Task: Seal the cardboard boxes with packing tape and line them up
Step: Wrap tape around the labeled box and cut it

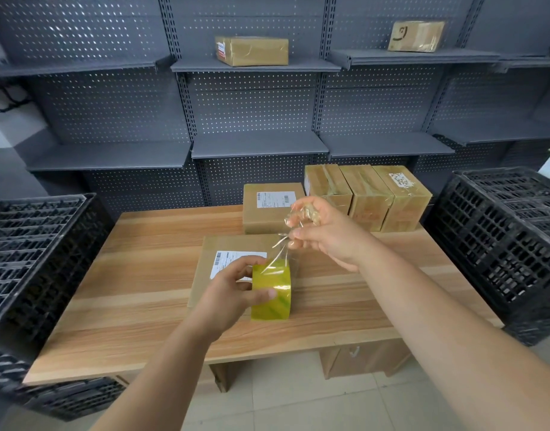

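My left hand point(233, 289) grips a yellow-green roll of packing tape point(271, 290) above a flat cardboard box point(211, 269) with a white label, which lies on the wooden table point(137, 275). My right hand point(325, 233) pinches the crumpled free end of the clear tape strip point(281, 247), pulled up and to the right of the roll. Behind lies another labelled box point(267, 209). Three taped boxes point(370, 194) stand side by side at the table's far right.
Black plastic crates stand at the left point(34, 253) and right point(503, 241) of the table. Grey pegboard shelving point(258, 144) fills the wall behind, with two taped boxes point(252, 51) point(416, 35) on the top shelves. A tiled floor lies below.
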Demonstrator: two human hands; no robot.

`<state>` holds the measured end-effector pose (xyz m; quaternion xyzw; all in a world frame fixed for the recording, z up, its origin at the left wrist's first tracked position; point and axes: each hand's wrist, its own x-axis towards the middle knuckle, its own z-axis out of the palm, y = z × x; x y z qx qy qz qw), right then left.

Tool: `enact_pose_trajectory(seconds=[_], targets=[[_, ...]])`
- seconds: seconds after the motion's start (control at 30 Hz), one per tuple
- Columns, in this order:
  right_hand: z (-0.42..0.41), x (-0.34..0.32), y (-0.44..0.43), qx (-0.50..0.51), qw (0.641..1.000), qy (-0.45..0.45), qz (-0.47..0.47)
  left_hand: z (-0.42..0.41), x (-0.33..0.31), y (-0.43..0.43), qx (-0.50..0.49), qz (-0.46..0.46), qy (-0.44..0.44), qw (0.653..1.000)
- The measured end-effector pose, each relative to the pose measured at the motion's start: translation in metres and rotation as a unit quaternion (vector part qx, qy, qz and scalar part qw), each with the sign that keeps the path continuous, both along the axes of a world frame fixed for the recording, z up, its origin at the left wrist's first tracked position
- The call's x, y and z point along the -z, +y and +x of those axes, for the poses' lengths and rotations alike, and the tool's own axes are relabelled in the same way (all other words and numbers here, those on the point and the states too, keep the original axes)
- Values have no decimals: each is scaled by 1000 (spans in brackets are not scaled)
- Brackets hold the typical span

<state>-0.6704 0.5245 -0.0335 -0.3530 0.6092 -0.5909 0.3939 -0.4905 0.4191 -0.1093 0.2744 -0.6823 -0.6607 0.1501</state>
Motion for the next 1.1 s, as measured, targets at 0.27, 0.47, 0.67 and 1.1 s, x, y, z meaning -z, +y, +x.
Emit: enact_pose_trajectory(seconds=[0.27, 0.47, 0.67, 1.1], targets=[[0, -7, -8, 7, 997, 69, -23, 2, -2, 0, 16, 24, 3, 1000], [0, -5, -12, -7, 996, 87, -12, 5, -1, -1, 11, 27, 9, 1000], [7, 4, -15, -79, 972, 187, 121, 7, -2, 1, 15, -26, 3, 1000], [6, 1, -10, -136, 880, 405, 209, 13, -2, -4, 0, -67, -1, 998]])
